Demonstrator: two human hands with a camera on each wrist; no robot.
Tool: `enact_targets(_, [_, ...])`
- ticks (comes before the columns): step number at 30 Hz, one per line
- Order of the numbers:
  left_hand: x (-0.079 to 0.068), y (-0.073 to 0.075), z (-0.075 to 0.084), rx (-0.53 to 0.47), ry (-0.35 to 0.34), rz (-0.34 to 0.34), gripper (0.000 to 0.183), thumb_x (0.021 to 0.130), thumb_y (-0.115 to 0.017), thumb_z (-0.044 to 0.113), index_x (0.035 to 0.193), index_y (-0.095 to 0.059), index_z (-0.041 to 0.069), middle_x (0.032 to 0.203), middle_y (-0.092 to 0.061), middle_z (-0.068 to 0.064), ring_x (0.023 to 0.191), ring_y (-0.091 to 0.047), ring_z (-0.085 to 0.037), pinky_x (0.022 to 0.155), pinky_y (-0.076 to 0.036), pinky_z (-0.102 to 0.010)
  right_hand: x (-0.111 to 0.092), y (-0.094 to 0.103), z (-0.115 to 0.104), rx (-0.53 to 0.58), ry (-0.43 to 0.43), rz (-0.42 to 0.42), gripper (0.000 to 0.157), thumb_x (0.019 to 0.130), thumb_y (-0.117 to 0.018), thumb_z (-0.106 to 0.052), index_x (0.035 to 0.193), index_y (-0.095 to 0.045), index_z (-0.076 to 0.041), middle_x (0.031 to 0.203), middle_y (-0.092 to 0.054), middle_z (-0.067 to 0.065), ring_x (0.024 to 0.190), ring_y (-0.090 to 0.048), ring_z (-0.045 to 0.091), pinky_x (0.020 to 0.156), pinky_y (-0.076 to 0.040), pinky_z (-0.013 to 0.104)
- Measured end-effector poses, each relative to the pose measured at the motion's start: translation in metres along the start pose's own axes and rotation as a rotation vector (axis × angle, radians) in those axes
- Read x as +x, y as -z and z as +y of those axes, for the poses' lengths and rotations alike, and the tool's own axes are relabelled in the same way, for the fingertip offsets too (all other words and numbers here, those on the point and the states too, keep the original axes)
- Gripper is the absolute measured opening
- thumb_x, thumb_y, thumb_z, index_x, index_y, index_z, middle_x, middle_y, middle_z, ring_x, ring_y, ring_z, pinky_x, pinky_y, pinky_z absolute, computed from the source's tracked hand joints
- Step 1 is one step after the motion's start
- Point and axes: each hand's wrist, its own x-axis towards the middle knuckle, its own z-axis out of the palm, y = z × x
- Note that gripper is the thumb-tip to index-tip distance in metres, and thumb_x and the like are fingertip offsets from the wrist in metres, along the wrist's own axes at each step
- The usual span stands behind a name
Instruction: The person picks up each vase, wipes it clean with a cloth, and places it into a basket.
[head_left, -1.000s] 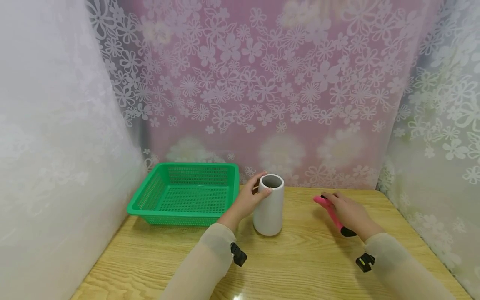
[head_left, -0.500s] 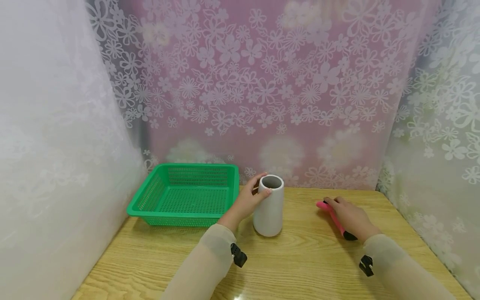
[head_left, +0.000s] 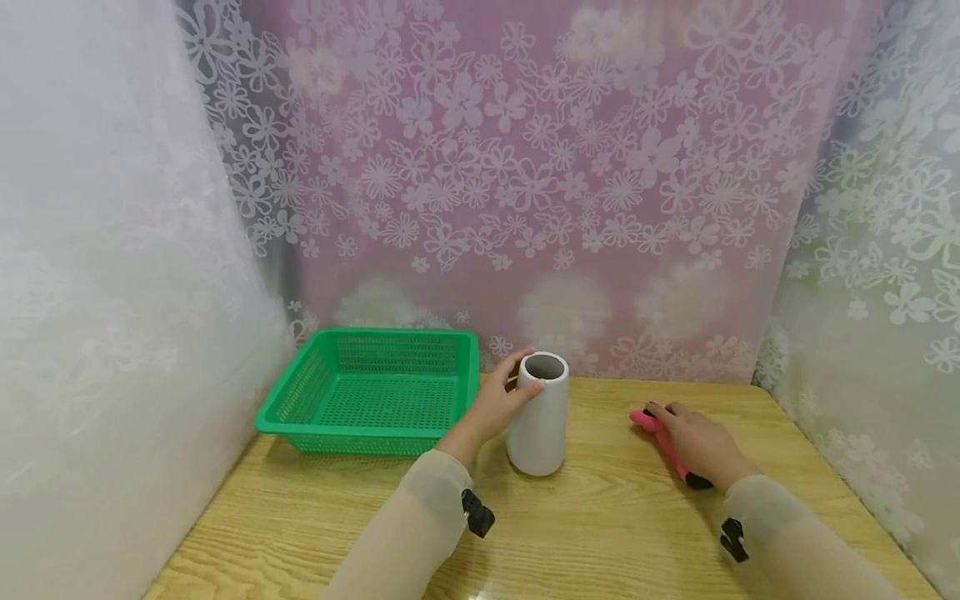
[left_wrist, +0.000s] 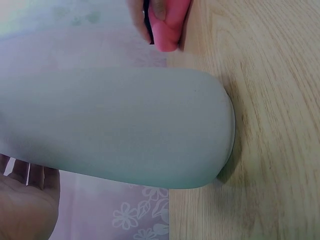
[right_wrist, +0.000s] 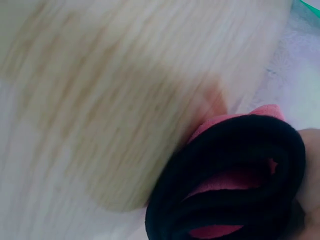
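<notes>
A white cylindrical vase (head_left: 538, 433) with an open top stands upright on the wooden table. My left hand (head_left: 491, 404) grips it near the rim from the left, thumb in front and fingers behind. In the left wrist view the vase (left_wrist: 125, 125) fills the middle, its base on the wood. To the right, my right hand (head_left: 697, 437) holds a soft pink item with black parts (head_left: 666, 446), low over the table. Seen from the right wrist, a thick black band (right_wrist: 220, 145) loops around an opening with pink inside; I cannot tell its kind.
A green perforated plastic basket (head_left: 360, 429) sits at the back left, left of the vase, with nothing inside it. Behind the wooden table (head_left: 570, 533) hangs a pink flowered curtain (head_left: 525, 208). White sheeting (head_left: 112, 292) closes off the left side, flowered sheeting (head_left: 885, 292) the right.
My right hand has come down a little with the pink and black item, toward the table. My left hand and the vase have stayed in place.
</notes>
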Motion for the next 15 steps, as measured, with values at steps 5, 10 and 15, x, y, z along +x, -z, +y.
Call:
enact_targets(5, [0.007, -0.001, -0.021, 0.014, -0.001, 0.008, 0.064, 0.101, -0.062, 0.032, 0.156, -0.035, 0.017, 0.156, -0.039, -0.008, 0.142, -0.039, -0.031, 0.112, -0.037, -0.049, -0.002, -0.005, -0.003, -0.003, -0.009, -0.001, 0.049, 0.101, -0.060, -0.018, 0.147, -0.049, -0.007, 0.128, -0.056, 0.029, 0.100, -0.062, 0.047, 0.067, -0.055, 0.059])
enact_targets(10, [0.007, 0.000, -0.022, 0.022, -0.010, 0.001, 0.065, 0.102, -0.061, 0.032, 0.158, -0.032, 0.015, 0.156, -0.038, -0.010, 0.142, -0.038, -0.033, 0.112, -0.037, -0.050, -0.002, -0.008, -0.005, 0.007, -0.010, -0.005, 0.050, 0.101, -0.059, -0.022, 0.148, -0.049, -0.007, 0.131, -0.054, 0.028, 0.104, -0.059, 0.049, 0.069, -0.053, 0.062])
enact_targets(15, [0.005, -0.001, -0.021, 0.040, -0.012, 0.003, 0.066, 0.102, -0.060, 0.034, 0.158, -0.031, 0.016, 0.157, -0.036, -0.009, 0.142, -0.040, -0.033, 0.111, -0.038, -0.049, -0.003, -0.011, -0.005, 0.026, -0.009, -0.019, 0.052, 0.101, -0.059, -0.024, 0.149, -0.047, -0.006, 0.139, -0.048, 0.031, 0.109, -0.056, 0.054, 0.074, -0.051, 0.065])
